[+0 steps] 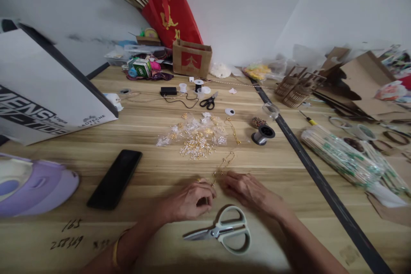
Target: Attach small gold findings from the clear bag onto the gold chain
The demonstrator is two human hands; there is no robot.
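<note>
A thin gold beaded chain [221, 167] lies in a loose loop on the table, its near end running down between my hands. My left hand [195, 199] is closed in a pinch at that near end, wearing a gold ring. Close beside the chain, my right hand [242, 186] rests on the wood with its fingers curled; whatever they hold is hidden. Just below both hands lie scissors with pale green handles [221, 230], blades pointing left. Beyond the chain is a pile of small gold and clear beads [195, 147].
A black phone [114, 179] lies at the left, near a purple and white object [48, 186]. Farther back are small bead bags [189, 128], a wire spool [263, 135], black scissors [209, 101] and another gold chain [233, 130]. Wrapped sticks [340, 154] lie right.
</note>
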